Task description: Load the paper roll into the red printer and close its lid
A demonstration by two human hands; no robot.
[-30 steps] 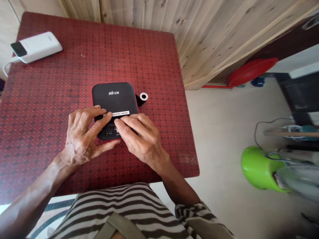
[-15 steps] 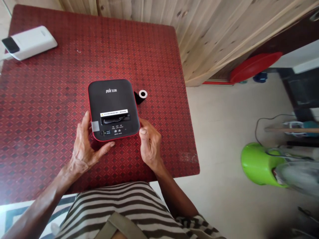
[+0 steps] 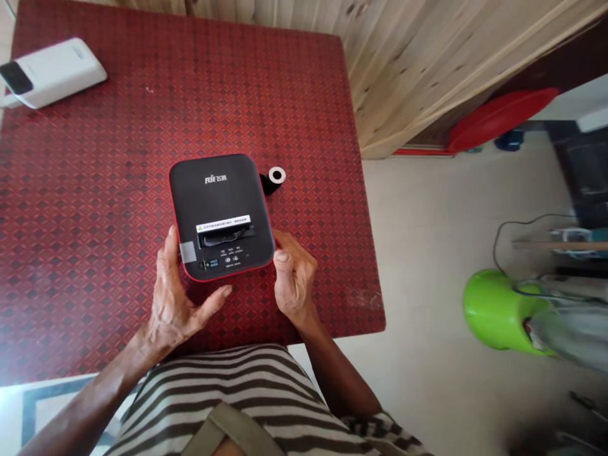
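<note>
A black receipt printer [image 3: 218, 199] with red side edges, a white warning strip, a dark slot and small indicator marks lies in front of me, its top facing up. Something dark and crumpled shows inside the slot. My right hand [image 3: 294, 275] grips the printer's lower right corner, thumb at the edge and fingers curled along the side. At the lower left side, my left hand [image 3: 175, 297] rests its fingertips against the edge, thumb stretched away from it. A small roll with a white ring end and black side [image 3: 276, 176] is just right of the printer.
The printer is over a red patterned table [image 3: 118, 152]. A white power bank [image 3: 59, 73] with a cable stands at the far left. Wood panelling [image 3: 403, 69] runs behind. On the floor to the right are a green bucket [image 3: 491, 307] and a red basin [image 3: 501, 120].
My hands have left the slot area and moved out to the printer's two sides. The slot and indicator marks now show. The whole view has shifted slightly.
</note>
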